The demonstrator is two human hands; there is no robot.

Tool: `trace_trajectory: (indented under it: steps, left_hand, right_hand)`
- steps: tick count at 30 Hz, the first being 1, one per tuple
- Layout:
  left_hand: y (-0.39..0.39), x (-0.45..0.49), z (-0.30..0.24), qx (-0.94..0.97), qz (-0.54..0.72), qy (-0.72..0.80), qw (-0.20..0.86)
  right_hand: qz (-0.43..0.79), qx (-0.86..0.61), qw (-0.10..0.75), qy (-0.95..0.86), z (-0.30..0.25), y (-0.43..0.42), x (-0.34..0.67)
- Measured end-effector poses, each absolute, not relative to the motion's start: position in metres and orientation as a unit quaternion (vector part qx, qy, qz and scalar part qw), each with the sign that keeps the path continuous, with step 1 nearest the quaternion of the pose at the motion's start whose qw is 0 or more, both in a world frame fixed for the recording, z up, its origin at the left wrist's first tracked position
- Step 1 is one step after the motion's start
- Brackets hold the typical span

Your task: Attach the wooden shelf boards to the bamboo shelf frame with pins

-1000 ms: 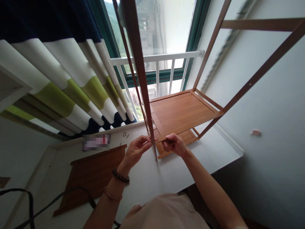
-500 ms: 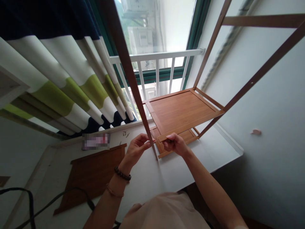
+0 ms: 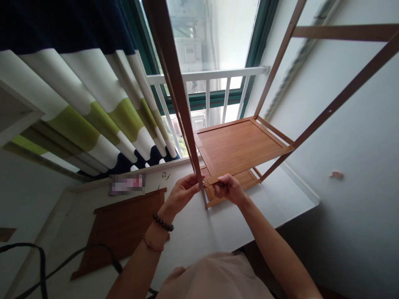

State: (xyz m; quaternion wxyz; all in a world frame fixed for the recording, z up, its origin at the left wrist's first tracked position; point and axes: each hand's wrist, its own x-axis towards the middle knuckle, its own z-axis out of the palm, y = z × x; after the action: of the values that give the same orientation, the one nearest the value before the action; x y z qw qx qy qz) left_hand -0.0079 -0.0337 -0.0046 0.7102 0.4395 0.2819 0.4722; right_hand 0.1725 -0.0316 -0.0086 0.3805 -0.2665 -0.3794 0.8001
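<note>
A brown wooden shelf rack stands on the white ledge. My left hand (image 3: 183, 193) is closed round the lower part of its left side frame (image 3: 183, 108), the fingertips partly hidden behind the post. My right hand (image 3: 231, 189) grips the front left corner of the upper shelf board (image 3: 240, 145), thumb on top and fingers curled beneath. That corner is close to the post; whether they touch I cannot tell. At its right end the board meets the right side frame (image 3: 330, 111). A lower shelf board (image 3: 249, 179) shows underneath.
On the white ledge (image 3: 218, 236), a loose brown wooden panel (image 3: 124, 232) lies to the left. Several small screws (image 3: 164, 176) and a blurred packet (image 3: 126, 185) are behind it. A black cable (image 3: 43, 270) loops at lower left. Striped curtains (image 3: 102, 120) and a white railing (image 3: 208, 101) stand behind.
The left side frame's upper part has swung to the right, closer to the shelf board. My left fingers reach further round the post. My right hand keeps its hold.
</note>
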Motion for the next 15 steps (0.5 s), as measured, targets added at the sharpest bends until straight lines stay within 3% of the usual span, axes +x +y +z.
trace_trajectory:
  steps: [15]
  left_hand:
    - [-0.0331,-0.0077,-0.0106,0.450,0.458,0.302,0.705]
  right_hand:
    - [0.802,-0.265,0.379,-0.378,-0.0109,-0.0317,0.1711]
